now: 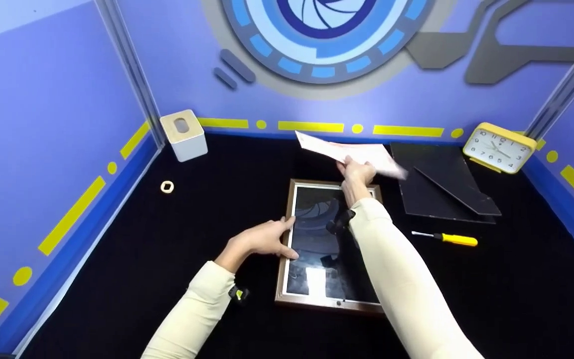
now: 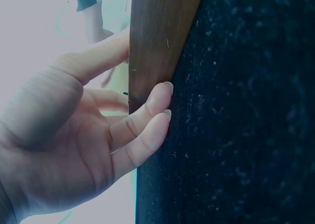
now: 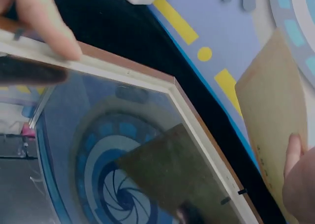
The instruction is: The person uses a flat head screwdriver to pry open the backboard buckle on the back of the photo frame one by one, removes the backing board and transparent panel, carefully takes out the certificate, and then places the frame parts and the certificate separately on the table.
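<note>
A picture frame [image 1: 317, 300] with a brown wooden edge and pale inner border lies on the black tabletop, its glass reflecting the wall. My left hand [image 1: 265, 238] holds its left side, with thumb and forefinger over the inner border. In the left wrist view, two other fingertips press the wooden side [image 2: 155, 42]. Beyond the frame's top edge, my right hand [image 1: 358, 174] pinches a pale, pinkish sheet of paper [image 1: 339, 150] by its near edge, raised and tilted. The right wrist view shows the beige face of this sheet [image 3: 268, 106], partly cut off by the picture's edge.
Right of the frame lies a black backing board [image 1: 431, 202] with a stand flap [image 1: 459, 195]. A yellow-handled screwdriver [image 1: 459, 240] lies in front of it. A yellow clock [image 1: 499, 148] stands at the back right. To the left are a tissue box [image 1: 191, 148] and a small wooden ring [image 1: 167, 191].
</note>
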Demonstrator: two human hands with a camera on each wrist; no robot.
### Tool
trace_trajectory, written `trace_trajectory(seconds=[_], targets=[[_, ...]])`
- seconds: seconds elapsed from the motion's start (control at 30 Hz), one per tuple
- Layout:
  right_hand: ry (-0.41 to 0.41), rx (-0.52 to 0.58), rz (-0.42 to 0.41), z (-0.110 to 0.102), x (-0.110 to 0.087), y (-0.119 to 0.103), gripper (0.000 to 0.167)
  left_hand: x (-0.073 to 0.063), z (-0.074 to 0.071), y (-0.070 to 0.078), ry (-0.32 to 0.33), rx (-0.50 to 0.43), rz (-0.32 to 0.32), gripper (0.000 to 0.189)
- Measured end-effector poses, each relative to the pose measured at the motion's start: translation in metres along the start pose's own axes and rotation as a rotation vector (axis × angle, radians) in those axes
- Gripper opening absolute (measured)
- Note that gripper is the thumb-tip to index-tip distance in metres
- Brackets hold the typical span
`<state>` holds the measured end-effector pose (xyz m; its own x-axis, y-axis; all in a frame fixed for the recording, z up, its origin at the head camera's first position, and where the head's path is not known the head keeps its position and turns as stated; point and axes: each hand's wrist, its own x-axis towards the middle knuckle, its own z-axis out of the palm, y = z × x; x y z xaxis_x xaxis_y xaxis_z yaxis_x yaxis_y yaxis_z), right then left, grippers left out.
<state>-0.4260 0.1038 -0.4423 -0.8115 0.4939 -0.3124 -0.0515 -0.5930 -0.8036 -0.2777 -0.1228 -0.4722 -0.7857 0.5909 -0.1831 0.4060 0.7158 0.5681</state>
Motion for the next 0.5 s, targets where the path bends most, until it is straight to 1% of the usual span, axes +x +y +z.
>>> trace_trajectory(seconds=[0.13, 0.2, 0.3, 0.5], targets=[[-0.048, -0.080, 0.118, -0.001, 0.002, 0.004, 0.052, 0.000, 0.001, -0.001, -0.012, -0.005, -0.012, 0.107], [-0.064, -0.111, 0.157, 0.000, 0.003, 0.005, 0.052, 0.000, 0.001, -0.002, -0.008, -0.002, -0.014, 0.107], [-0.068, -0.131, 0.163, 0.001, 0.004, 0.004, 0.059, 0.000, 0.001, -0.001, 0.002, 0.011, -0.016, 0.107], [-0.012, -0.156, 0.131, 0.002, 0.012, 0.006, 0.062, -0.001, 0.000, 0.000, -0.003, 0.009, -0.025, 0.105]])
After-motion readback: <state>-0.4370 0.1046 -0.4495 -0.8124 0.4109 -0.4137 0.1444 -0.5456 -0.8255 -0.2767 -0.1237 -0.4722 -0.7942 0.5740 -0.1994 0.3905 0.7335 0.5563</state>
